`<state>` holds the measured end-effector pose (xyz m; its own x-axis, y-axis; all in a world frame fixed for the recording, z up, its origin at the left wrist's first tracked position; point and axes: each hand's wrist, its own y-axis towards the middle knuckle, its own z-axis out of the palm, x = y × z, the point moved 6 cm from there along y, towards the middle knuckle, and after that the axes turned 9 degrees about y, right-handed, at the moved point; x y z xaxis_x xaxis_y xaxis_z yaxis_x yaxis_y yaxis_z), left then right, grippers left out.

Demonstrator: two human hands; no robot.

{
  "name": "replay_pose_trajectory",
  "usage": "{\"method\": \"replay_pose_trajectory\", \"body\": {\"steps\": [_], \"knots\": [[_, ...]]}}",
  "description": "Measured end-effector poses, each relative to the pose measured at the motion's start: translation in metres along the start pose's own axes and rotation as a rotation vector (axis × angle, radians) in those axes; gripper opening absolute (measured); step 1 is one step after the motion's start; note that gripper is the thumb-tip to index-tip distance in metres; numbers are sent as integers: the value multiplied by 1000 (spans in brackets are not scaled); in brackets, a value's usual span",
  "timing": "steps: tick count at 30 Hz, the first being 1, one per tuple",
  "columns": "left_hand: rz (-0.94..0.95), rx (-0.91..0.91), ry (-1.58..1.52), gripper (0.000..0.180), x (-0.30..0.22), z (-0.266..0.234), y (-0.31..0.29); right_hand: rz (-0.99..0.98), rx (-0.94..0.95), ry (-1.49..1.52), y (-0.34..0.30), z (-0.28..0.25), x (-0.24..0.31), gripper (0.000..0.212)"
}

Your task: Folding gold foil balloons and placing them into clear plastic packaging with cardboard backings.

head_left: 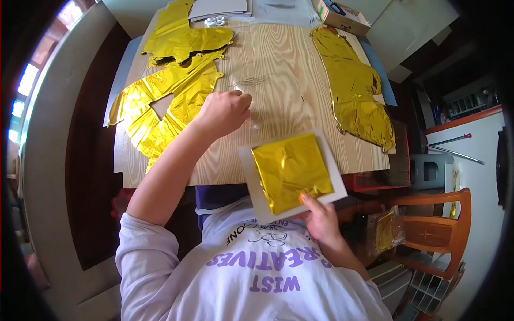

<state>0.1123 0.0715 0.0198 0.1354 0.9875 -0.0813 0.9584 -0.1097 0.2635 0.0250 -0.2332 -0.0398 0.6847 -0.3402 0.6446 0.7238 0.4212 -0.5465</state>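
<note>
My right hand (322,220) grips a white card (249,166) with a folded gold foil balloon (292,171) flat on top, its thumb pressing the foil's lower edge. The card is held tilted at the table's near edge, just above my shirt. Above the wooden table (278,69), my left hand (227,111) is closed, fingers curled together; what they hold, if anything, is hidden. Beside my left arm lies a flat gold foil balloon (142,107) with an opening in its middle. Farther back is another flat gold balloon (187,43), partly overlapping it.
Another flat gold foil balloon (353,85) lies along the table's right side. At the far edge are white sheets (219,8), small white rolls (215,21), clear plastic (284,10) and a cardboard box (345,18). A clear bag with gold foil (386,230) is on the wooden chair (458,230).
</note>
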Motion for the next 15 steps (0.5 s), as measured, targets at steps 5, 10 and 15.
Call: {"method": "replay_pose_trajectory", "body": {"steps": [5, 10, 15], "knots": [[-10, -78, -38, 13, -9, -10, -3, -217, 186, -62, -17, -8, 47, 41], [50, -40, -26, 11, -33, -25, -8, 95, 430, -169, 25, 14, 27, 34], [40, 33, -55, 9, -38, -44, -23, 234, 228, -99, 48, -2, 29, 39]]}}
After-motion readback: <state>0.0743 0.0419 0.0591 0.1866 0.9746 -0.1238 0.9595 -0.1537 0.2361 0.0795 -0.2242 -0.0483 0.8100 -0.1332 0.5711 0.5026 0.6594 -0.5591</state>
